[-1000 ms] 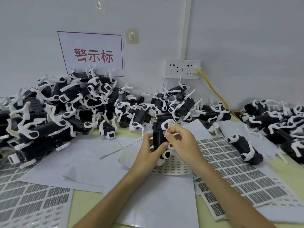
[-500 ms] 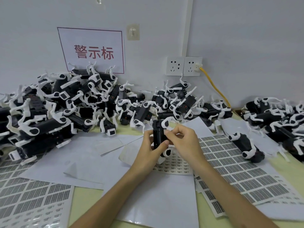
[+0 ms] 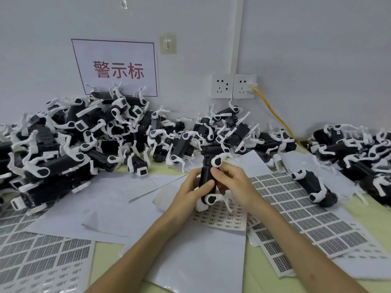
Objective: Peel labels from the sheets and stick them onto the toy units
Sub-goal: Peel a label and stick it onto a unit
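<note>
left hand (image 3: pixel 190 192): curled round toy (image 3: pixel 208 176), frame centre | right hand (image 3: pixel 231 181): fingers bent, pinching toy's right side | forearms rise from bottom edge

Black toy (image 3: pixel 206 176), white legs. Grey-on-white grid on label sheet (image 3: pixel 306 216) at 4 o'clock. Yellow cable (image 3: pixel 273 111). Red-lettered sign (image 3: pixel 118 69).
</note>
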Demonstrator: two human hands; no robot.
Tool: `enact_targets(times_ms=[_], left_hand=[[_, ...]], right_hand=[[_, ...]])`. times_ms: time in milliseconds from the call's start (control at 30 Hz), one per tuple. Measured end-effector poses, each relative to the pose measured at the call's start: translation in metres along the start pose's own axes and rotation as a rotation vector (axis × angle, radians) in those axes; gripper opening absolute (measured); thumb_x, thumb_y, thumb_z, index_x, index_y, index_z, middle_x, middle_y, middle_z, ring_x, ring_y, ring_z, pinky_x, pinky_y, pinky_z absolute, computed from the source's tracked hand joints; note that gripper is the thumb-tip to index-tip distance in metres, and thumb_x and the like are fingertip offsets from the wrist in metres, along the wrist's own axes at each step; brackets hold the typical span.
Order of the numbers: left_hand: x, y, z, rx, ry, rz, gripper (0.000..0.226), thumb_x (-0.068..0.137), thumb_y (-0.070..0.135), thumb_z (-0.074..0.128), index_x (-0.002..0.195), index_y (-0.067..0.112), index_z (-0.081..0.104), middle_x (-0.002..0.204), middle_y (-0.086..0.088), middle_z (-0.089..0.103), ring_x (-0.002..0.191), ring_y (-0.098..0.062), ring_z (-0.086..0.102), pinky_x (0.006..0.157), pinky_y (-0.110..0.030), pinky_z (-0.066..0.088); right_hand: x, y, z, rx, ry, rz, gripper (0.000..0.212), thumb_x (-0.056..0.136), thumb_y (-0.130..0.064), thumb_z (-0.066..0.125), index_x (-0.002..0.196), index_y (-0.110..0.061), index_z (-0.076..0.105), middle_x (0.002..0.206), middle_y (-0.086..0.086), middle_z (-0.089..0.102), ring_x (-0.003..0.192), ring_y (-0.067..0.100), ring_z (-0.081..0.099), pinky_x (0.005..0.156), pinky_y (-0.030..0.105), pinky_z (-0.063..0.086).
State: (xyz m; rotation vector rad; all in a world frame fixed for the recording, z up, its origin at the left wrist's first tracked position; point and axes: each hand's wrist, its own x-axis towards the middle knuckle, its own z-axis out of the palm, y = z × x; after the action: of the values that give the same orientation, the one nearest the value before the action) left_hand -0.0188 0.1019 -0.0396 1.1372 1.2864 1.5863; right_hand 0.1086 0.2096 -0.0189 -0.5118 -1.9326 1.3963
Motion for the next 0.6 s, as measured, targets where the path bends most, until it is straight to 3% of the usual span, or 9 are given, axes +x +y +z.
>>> enact_targets(times_ms=[67,133,200,300,400,533,600], left_hand=[[-0.001,0.0,-0.001,-0.008,-0.009,-0.006,0.034,0.099,0.029,0.067,0.132,0.026,0.06,0.121,-0.012,0.071,0.116,-0.031,0.069,0.1,-0.041,0.055],[-0.001,0.0,-0.002,-0.014,-0.014,-0.02,0.039,0.094,0.035,0.067,0.131,0.027,0.062,0.117,-0.01,0.073,0.116,-0.031,0.069,0.1,-0.042,0.054],[0.0,0.0,-0.004,-0.018,-0.019,-0.029,0.038,0.093,0.037,0.067,0.13,0.028,0.064,0.117,-0.01,0.073,0.116,-0.031,0.069,0.098,-0.041,0.053],[0.001,0.002,-0.007,-0.038,-0.024,-0.054,0.037,0.094,0.037,0.068,0.13,0.028,0.066,0.124,-0.016,0.07,0.122,-0.038,0.065,0.107,-0.052,0.048],[0.003,0.005,-0.008,-0.018,-0.032,-0.054,0.033,0.095,0.039,0.066,0.126,0.027,0.07,0.123,-0.017,0.07,0.118,-0.034,0.066,0.105,-0.048,0.049],[0.008,0.01,-0.009,-0.137,0.034,-0.144,0.047,0.093,0.042,0.068,0.129,0.012,0.068,0.119,-0.016,0.073,0.103,-0.025,0.067,0.093,-0.041,0.052],[0.009,0.01,-0.011,-0.196,0.118,-0.19,0.054,0.094,0.046,0.063,0.126,0.003,0.068,0.119,-0.019,0.073,0.101,-0.026,0.067,0.092,-0.041,0.051]], right_hand=[[0.001,0.001,-0.001,-0.004,-0.004,-0.015,0.028,0.105,-0.016,0.057,0.077,-0.015,0.065,0.071,0.006,0.05,0.065,0.019,0.048,0.064,0.031,0.042],[0.001,0.001,0.0,-0.005,-0.007,-0.029,0.045,0.105,-0.014,0.056,0.064,-0.032,0.059,0.061,-0.009,0.045,0.057,0.008,0.041,0.057,0.019,0.037],[0.002,0.0,0.0,-0.007,-0.007,-0.015,0.047,0.105,-0.015,0.055,0.062,-0.033,0.056,0.06,-0.012,0.043,0.056,0.008,0.038,0.055,0.019,0.034],[0.001,0.001,-0.001,0.004,-0.034,-0.016,0.043,0.106,-0.017,0.053,0.067,-0.032,0.057,0.062,-0.007,0.044,0.06,0.015,0.039,0.057,0.024,0.034],[0.002,0.002,-0.001,0.033,-0.023,0.032,0.034,0.108,-0.018,0.051,0.074,-0.017,0.056,0.066,0.0,0.049,0.064,0.018,0.044,0.063,0.03,0.039],[0.007,0.004,-0.001,-0.056,0.111,0.078,0.04,0.102,-0.016,0.056,0.064,-0.014,0.049,0.064,0.002,0.053,0.061,0.015,0.051,0.069,0.034,0.044],[0.008,0.008,-0.005,-0.136,0.214,0.085,0.034,0.1,-0.02,0.061,0.068,-0.013,0.054,0.065,-0.001,0.055,0.061,0.015,0.052,0.069,0.036,0.044]])
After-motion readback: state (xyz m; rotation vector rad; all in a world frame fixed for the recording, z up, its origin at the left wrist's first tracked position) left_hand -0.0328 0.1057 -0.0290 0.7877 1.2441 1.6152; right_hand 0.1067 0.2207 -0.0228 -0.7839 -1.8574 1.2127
